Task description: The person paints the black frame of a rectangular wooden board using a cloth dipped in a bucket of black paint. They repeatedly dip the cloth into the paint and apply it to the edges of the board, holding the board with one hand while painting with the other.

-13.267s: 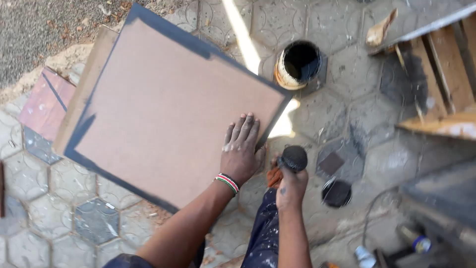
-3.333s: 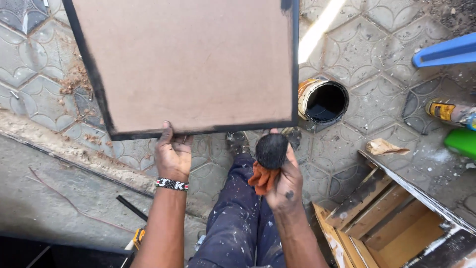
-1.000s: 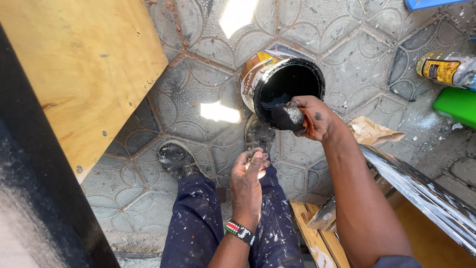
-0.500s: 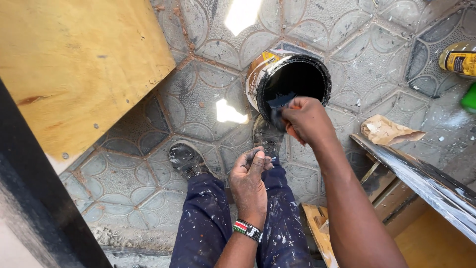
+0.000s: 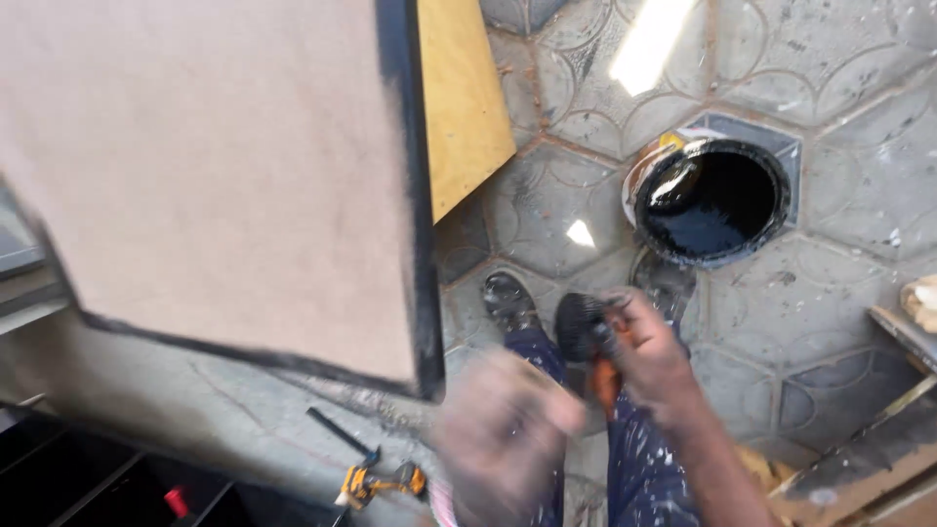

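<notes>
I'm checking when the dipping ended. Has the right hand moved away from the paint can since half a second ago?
Yes. The right hand, gripping a black pad, has pulled back from the paint can rim toward the person's legs.

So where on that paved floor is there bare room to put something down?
Bare pavers lie right of and above the paint can. A smaller free patch sits between the can and the yellow board. It is crowded by the shoe, the right hand with its black sponge, and the blurred left hand.
</notes>
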